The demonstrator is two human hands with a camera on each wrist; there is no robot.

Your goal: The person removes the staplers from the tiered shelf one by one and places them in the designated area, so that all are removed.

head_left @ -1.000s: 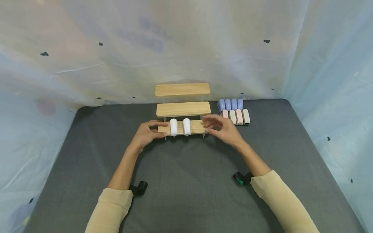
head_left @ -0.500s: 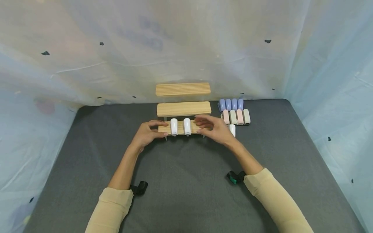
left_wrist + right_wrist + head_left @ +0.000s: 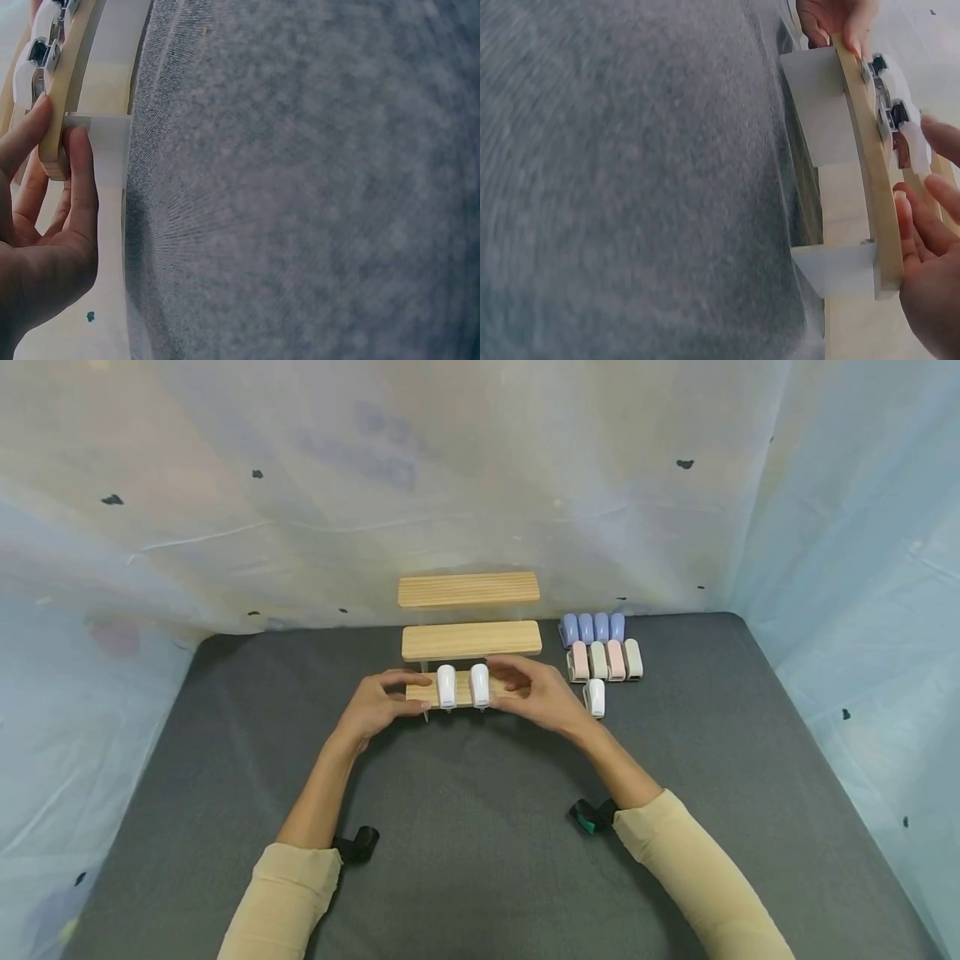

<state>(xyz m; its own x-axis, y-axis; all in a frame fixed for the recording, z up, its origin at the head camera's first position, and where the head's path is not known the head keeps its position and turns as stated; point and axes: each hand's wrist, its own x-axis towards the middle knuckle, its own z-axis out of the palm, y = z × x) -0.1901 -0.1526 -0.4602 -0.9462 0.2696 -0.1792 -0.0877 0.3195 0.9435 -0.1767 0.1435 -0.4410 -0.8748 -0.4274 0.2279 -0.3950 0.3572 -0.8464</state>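
My left hand (image 3: 382, 700) pinches the left end of the lowest wooden board (image 3: 420, 692) of a three-step display rack, thumb and fingers on either side of it. Two small white staplers (image 3: 446, 687) stand side by side on that board, metal ends facing me. Over the board's right part is my right hand (image 3: 540, 696), fingers loosely curved, tips close beside the right-hand white stapler (image 3: 480, 686). In the right wrist view that hand (image 3: 934, 255) has fingertips at the board and by the stapler (image 3: 915, 142); contact with the stapler is unclear.
Another white stapler (image 3: 595, 698) stands on the grey table (image 3: 465, 843), right of the rack. Behind it are rows of pink and cream staplers (image 3: 615, 660) and purple staplers (image 3: 585, 628). The middle board (image 3: 472, 641) and top board (image 3: 468, 589) rise behind, near the back sheet (image 3: 480, 485).
My right hand has slid left along the lowest board from its right end to the right-hand stapler, uncovering the white stapler on the table. My left hand has stayed put.
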